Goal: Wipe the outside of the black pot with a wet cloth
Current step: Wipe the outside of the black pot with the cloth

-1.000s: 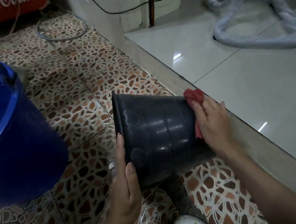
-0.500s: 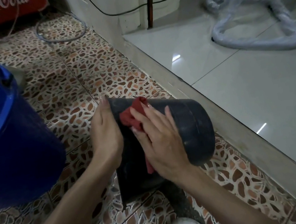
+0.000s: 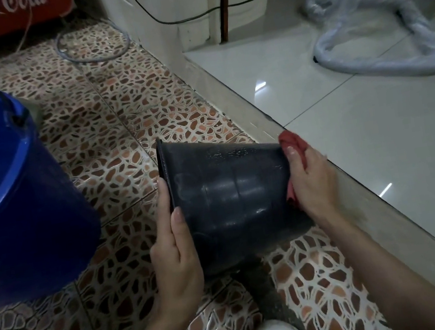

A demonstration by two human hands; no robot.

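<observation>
Pot (image 3: 233,199) on its side, held over the pebble tile (image 3: 108,130), long axis left-right. Rim points left toward the bucket (image 3: 16,214), base right by the step (image 3: 260,118). Pot mouth faces away; contents not visible. Bucket interior not readable either. Left hand (image 3: 174,253) closed on the rim, thumb over the wall. Right hand (image 3: 313,181) presses a bunched red cloth (image 3: 290,140) against the base.
</observation>
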